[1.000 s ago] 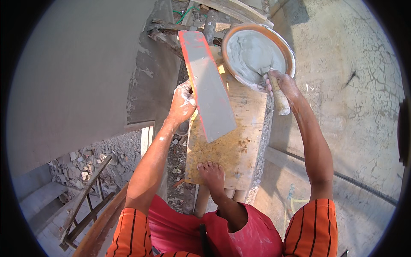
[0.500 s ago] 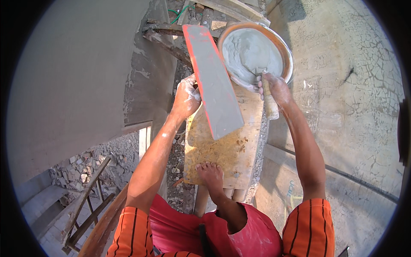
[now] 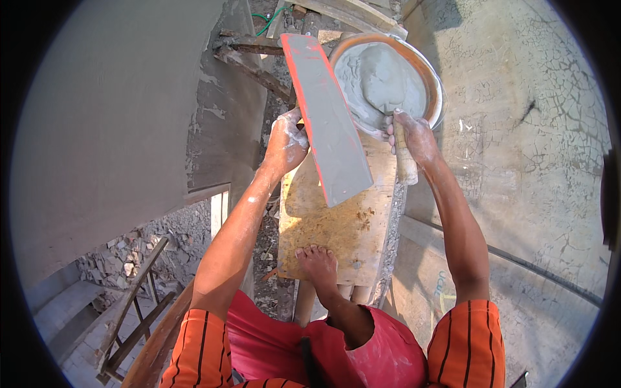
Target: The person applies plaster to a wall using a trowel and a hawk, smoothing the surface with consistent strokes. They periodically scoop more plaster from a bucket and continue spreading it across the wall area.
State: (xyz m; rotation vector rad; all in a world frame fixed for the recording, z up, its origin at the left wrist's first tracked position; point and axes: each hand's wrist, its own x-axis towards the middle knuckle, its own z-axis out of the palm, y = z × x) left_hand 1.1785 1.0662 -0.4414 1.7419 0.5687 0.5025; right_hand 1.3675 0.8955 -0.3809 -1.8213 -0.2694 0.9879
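My left hand [image 3: 286, 141], smeared with plaster, is closed on a long red plastering float [image 3: 331, 123]. Its broad face is coated in grey plaster and tilts up toward me; the grip behind it is hidden. My right hand [image 3: 418, 139] is wrapped round the pale, worn handle of a trowel [image 3: 405, 163]. The trowel's blade reaches into a round bucket [image 3: 428, 77] and carries a mound of wet grey plaster [image 3: 386, 74] that covers it. The float's right edge overlaps the bucket's left rim in view.
The bucket stands at the far end of a stained wooden plank [image 3: 330, 226], where my bare foot [image 3: 318, 262] rests. A smooth grey wall [image 3: 116, 116] rises on the left, a cracked one [image 3: 511, 129] on the right. Rubble [image 3: 129, 258] and wooden rails [image 3: 139, 304] lie lower left.
The trowel has come up under a heap of plaster in the bucket, which now bulges on its blade. My left hand and the float have shifted slightly right.
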